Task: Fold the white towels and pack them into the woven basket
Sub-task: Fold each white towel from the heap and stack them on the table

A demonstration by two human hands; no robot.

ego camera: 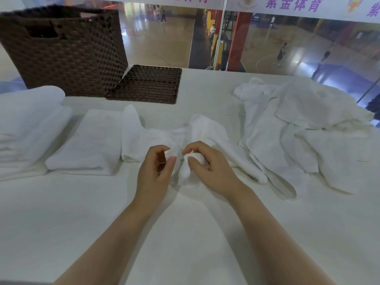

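Near the middle of the white table (82,223), the left hand (154,169) and right hand (209,167) pinch the crumpled white towel (205,128), fingers clamped on its corners. Folding seems only beginning; next it likely must be spread flat. The brown woven basket (67,58) waits at the far left corner.

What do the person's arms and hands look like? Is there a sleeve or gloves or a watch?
Both arms are bare all the way to the bottom edge of the picture: no sleeve shows. The left hand and the right hand wear no gloves. No watch or bracelet shows on either wrist, and no ring can be seen. The fingernails look short and unpainted.
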